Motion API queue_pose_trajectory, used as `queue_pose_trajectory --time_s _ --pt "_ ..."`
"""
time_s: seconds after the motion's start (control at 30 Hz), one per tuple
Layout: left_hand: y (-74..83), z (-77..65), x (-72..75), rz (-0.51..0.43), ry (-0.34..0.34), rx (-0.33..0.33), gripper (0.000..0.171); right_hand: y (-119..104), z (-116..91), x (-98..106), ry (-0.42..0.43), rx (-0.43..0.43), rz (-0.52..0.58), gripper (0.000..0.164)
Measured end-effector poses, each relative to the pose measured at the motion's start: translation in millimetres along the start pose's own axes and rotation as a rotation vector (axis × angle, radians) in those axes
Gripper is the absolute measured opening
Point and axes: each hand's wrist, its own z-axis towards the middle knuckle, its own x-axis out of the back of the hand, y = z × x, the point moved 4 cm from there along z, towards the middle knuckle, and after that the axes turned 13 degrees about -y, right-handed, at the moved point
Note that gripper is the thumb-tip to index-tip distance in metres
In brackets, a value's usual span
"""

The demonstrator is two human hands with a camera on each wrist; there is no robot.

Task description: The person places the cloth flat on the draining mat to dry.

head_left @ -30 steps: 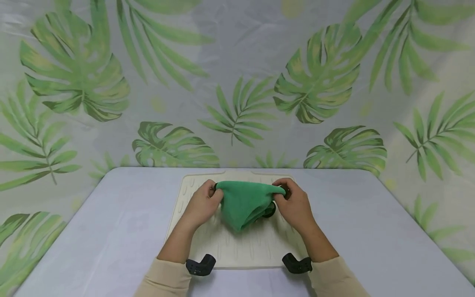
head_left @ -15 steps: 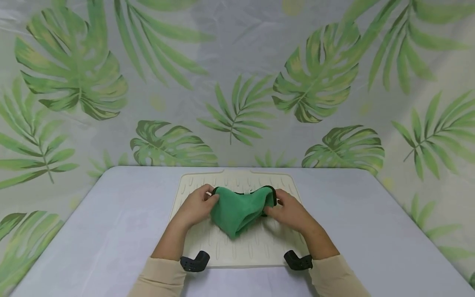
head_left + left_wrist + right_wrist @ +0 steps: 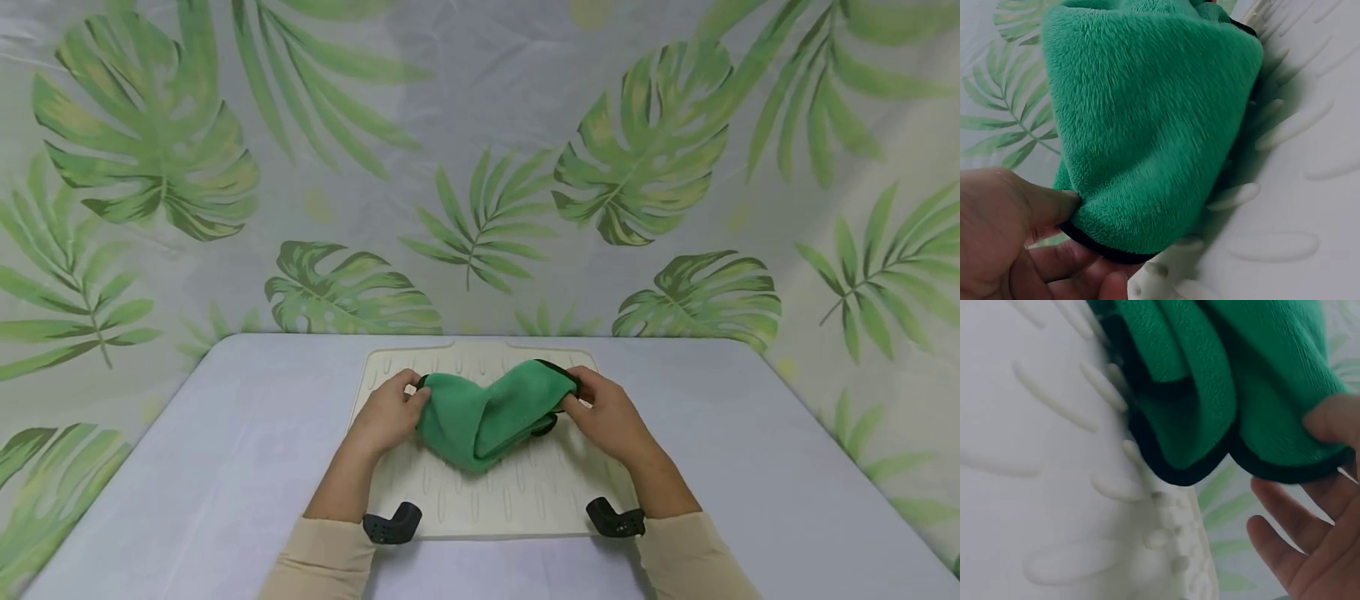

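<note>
A fuzzy green cloth [image 3: 487,417] with dark edging hangs folded between the two hands, over a cream ribbed mat. My left hand [image 3: 390,412] pinches its left corner between thumb and fingers; in the left wrist view the thumb lies on top of the cloth [image 3: 1147,125] beside the dark border. At the opposite corner my right hand [image 3: 606,412] pinches the edge. The right wrist view shows loose folds of the cloth [image 3: 1279,394] drooping close to the mat, with the right hand's [image 3: 1316,531] lower fingers spread beneath the border.
The cream mat [image 3: 465,508] with raised ridges lies on a white-covered table [image 3: 225,467]. Behind it hangs a leaf-patterned curtain [image 3: 495,100]. Black wrist devices [image 3: 393,523] sit at both cuffs.
The cloth's upper edge was stretched straight, then sagged as the hands came closer. Now the hands are farther apart again, and the right corner is raised, with a fold in the middle.
</note>
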Motion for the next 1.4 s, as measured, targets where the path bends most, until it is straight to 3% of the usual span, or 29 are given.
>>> queue_pose_trajectory --time_s 0.23,0.43,0.53,0.7,0.87,1.0,1.17,1.27,1.4 --pt "-4.2 -1.6 6.5 -0.002 0.034 0.04 0.028 4.3 -4.9 15.5 0.074 -0.085 -0.022 0.031" --pt "-5.4 -0.4 8.2 -0.027 0.054 0.046 0.029 8.9 -5.3 22.2 0.146 -0.099 -0.018 0.038" --pt "-4.8 -1.0 8.3 -0.029 0.016 0.042 0.033 11.5 -2.7 21.4 0.104 -0.109 -0.042 0.047" --pt "-4.8 -7.6 13.4 0.051 -0.083 0.058 0.039 13.9 -2.7 22.9 0.004 -0.153 -0.105 0.058" --pt "-8.6 -14.4 17.1 0.069 -0.214 0.105 0.044 21.0 -9.9 27.0 -0.11 -0.268 -0.162 0.065" --pt "-10.7 -17.5 15.2 0.068 -0.3 0.129 0.038 25.0 -16.3 27.2 -0.226 -0.331 -0.224 0.069" --pt "-10.7 -17.2 9.3 0.1 -0.344 0.124 0.065 20.8 -19.3 20.9 -0.347 -0.28 -0.228 0.08" --pt "-8.4 -16.4 5.4 0.151 -0.341 0.098 0.052 16.8 -18.6 12.4 -0.361 -0.252 -0.237 0.076" --pt "-2.8 -15.7 0.1 0.176 -0.324 0.044 0.031 7.5 -11.8 2.2 -0.283 -0.125 -0.274 0.043"
